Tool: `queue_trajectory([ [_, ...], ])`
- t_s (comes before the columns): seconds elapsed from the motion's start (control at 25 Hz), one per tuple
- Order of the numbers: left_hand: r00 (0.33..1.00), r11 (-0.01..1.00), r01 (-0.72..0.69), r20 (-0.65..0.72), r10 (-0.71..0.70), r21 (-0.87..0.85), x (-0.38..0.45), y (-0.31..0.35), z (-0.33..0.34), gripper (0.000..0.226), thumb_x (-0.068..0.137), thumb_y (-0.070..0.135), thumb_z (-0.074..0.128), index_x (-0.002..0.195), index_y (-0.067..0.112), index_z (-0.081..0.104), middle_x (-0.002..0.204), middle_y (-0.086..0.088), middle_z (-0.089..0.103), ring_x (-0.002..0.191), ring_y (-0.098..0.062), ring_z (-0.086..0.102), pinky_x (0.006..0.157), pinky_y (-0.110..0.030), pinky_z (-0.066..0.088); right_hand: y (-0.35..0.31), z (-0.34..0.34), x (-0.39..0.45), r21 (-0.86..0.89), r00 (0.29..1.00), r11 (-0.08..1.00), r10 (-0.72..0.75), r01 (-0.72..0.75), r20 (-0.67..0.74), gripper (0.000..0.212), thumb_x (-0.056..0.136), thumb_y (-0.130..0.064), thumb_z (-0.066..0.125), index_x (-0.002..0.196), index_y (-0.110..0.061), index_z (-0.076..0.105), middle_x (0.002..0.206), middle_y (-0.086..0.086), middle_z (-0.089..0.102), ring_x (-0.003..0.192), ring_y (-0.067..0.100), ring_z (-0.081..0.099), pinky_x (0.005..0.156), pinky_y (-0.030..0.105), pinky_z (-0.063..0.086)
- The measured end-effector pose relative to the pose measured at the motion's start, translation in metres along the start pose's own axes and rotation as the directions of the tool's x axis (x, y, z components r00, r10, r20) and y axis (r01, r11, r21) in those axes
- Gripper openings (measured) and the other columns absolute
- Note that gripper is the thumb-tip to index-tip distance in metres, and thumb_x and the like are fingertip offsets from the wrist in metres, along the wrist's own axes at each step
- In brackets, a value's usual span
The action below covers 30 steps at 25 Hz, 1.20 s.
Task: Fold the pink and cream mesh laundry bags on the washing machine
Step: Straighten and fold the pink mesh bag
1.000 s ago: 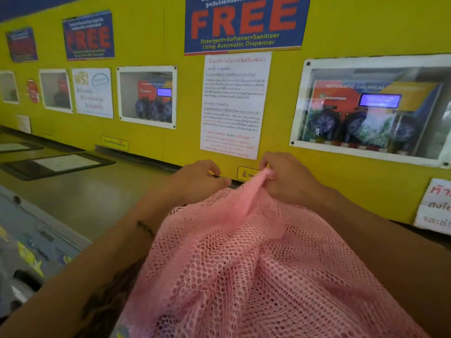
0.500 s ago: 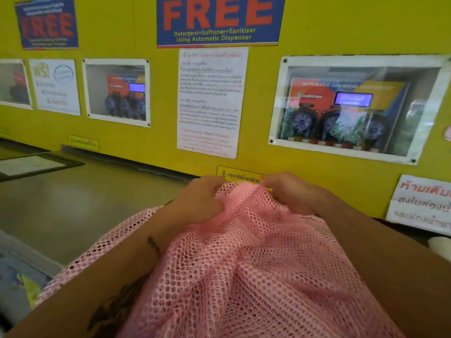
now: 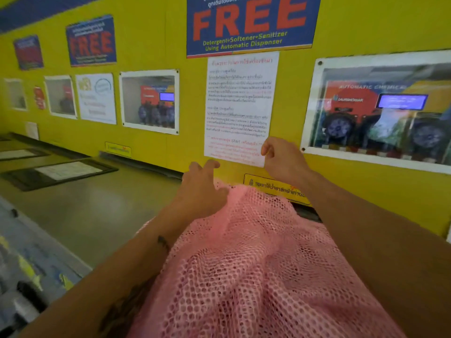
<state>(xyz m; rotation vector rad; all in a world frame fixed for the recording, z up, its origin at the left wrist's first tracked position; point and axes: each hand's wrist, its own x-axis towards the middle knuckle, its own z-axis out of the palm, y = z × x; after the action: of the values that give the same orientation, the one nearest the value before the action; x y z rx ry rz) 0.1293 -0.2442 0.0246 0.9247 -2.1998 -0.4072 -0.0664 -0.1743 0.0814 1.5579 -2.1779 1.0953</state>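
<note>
A pink mesh laundry bag (image 3: 256, 264) lies bunched between my forearms on the grey top of the washing machine (image 3: 80, 215), its far edge reaching the yellow wall. My left hand (image 3: 202, 189) hovers over the bag's far left edge, fingers spread, the thumb touching the mesh. My right hand (image 3: 283, 159) is lifted clear above the bag's far edge, fingers loosely curled and holding nothing. No cream bag is in view.
The yellow wall (image 3: 170, 142) stands right behind the bag, carrying a white notice sheet (image 3: 240, 106), blue FREE posters (image 3: 251, 23) and windowed dispenser panels (image 3: 380, 111). A black-framed card (image 3: 61, 172) lies flat at the left. The machine's control panel (image 3: 22, 272) borders the near left.
Both hands have let go of the pink bag's pinched top edge and opened. The edge has dropped onto the machine top, and my right hand has risen towards the notice.
</note>
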Motion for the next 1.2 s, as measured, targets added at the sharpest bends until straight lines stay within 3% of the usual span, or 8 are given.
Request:
queue_trajectory([
  [0.12, 0.993, 0.997, -0.059, -0.096, 0.064, 0.056, -0.005, -0.006, 0.001, 0.054, 0.085, 0.041, 0.055, 0.136, 0.024, 0.047, 0.129, -0.013, 0.046, 0.119, -0.033, 0.045, 0.099, -0.049, 0.041, 0.003, 0.014, -0.010, -0.100, 0.968, 0.993, 0.089, -0.067, 0.236, 0.014, 0.082, -0.021, 0.057, 0.094, -0.023, 0.064, 0.105, 0.002, 0.066, 0.089, 0.024, 0.061, 0.071, 0.035, 0.050],
  [0.2, 0.974, 0.991, -0.100, 0.211, 0.079, 0.090, -0.010, -0.013, 0.011, 0.059, 0.087, 0.050, 0.049, 0.141, 0.025, 0.044, 0.143, -0.012, 0.045, 0.129, -0.031, 0.044, 0.106, -0.046, 0.037, 0.008, 0.013, -0.025, -0.312, 0.845, 0.949, 0.196, -0.036, 0.498, 0.033, 0.086, -0.032, 0.057, 0.113, -0.015, 0.066, 0.122, 0.011, 0.063, 0.104, 0.028, 0.061, 0.086, 0.041, 0.052],
  [0.36, 0.653, 0.907, -0.219, 0.745, -0.138, 0.360, -0.025, -0.026, 0.029, 0.079, 0.083, 0.074, 0.035, 0.151, 0.041, 0.012, 0.163, -0.010, 0.006, 0.149, -0.031, 0.008, 0.119, -0.051, 0.010, 0.025, 0.009, -0.058, -0.444, 0.679, 0.888, 0.253, 0.120, 0.689, 0.039, 0.095, -0.034, 0.052, 0.125, -0.010, 0.061, 0.131, 0.010, 0.059, 0.117, 0.025, 0.055, 0.097, 0.041, 0.046],
  [0.6, 0.799, 0.995, -0.088, 0.600, 0.041, 0.049, -0.014, -0.015, 0.004, 0.023, 0.084, 0.052, 0.060, 0.073, 0.034, 0.069, 0.075, 0.015, 0.070, 0.067, 0.001, 0.062, 0.066, -0.020, 0.045, 0.034, -0.001, -0.063, -0.273, 0.805, 0.958, 0.231, -0.090, 0.546, 0.033, 0.081, -0.011, 0.051, 0.107, -0.005, 0.069, 0.117, 0.017, 0.067, 0.097, 0.025, 0.064, 0.082, 0.042, 0.055],
  [0.72, 0.829, 0.995, -0.098, 0.552, 0.089, -0.013, -0.014, -0.017, 0.011, 0.031, 0.091, 0.051, 0.051, 0.089, 0.028, 0.071, 0.117, 0.001, 0.068, 0.110, -0.016, 0.061, 0.096, -0.035, 0.042, 0.027, 0.007, -0.068, -0.215, 0.795, 0.973, 0.198, -0.087, 0.574, 0.042, 0.084, -0.016, 0.049, 0.123, -0.018, 0.064, 0.135, 0.002, 0.059, 0.114, 0.020, 0.056, 0.095, 0.038, 0.047],
  [0.84, 0.697, 0.981, -0.140, 0.717, 0.000, 0.137, -0.018, -0.018, 0.025, 0.066, 0.088, 0.062, 0.043, 0.145, 0.030, 0.040, 0.159, -0.001, 0.029, 0.144, -0.021, 0.026, 0.118, -0.040, 0.017, 0.029, 0.023, -0.071, -0.398, 0.741, 0.915, 0.226, 0.061, 0.632, 0.042, 0.091, -0.022, 0.044, 0.129, -0.021, 0.064, 0.139, -0.001, 0.057, 0.125, 0.023, 0.051, 0.106, 0.039, 0.039],
  [1.04, 0.750, 0.935, -0.262, 0.660, 0.043, 0.238, -0.005, -0.001, 0.025, 0.051, 0.095, 0.043, 0.045, 0.142, 0.024, 0.046, 0.154, -0.003, 0.038, 0.138, -0.024, 0.037, 0.110, -0.034, 0.027, 0.037, -0.016, -0.068, -0.472, 0.855, 0.882, 0.240, 0.007, 0.461, 0.042, 0.089, -0.022, 0.050, 0.130, -0.023, 0.059, 0.141, 0.006, 0.052, 0.127, 0.029, 0.046, 0.109, 0.049, 0.034],
  [1.2, 0.823, 0.914, -0.377, 0.506, 0.258, 0.147, -0.001, 0.052, 0.014, 0.031, 0.091, 0.032, 0.050, 0.119, 0.025, 0.063, 0.132, -0.001, 0.059, 0.116, -0.023, 0.054, 0.093, -0.033, 0.042, 0.058, -0.093, -0.100, -0.522, 0.725, 0.851, 0.327, 0.052, 0.606, 0.049, 0.091, -0.034, 0.057, 0.139, -0.026, 0.050, 0.144, 0.001, 0.048, 0.122, 0.021, 0.048, 0.095, 0.035, 0.040],
])
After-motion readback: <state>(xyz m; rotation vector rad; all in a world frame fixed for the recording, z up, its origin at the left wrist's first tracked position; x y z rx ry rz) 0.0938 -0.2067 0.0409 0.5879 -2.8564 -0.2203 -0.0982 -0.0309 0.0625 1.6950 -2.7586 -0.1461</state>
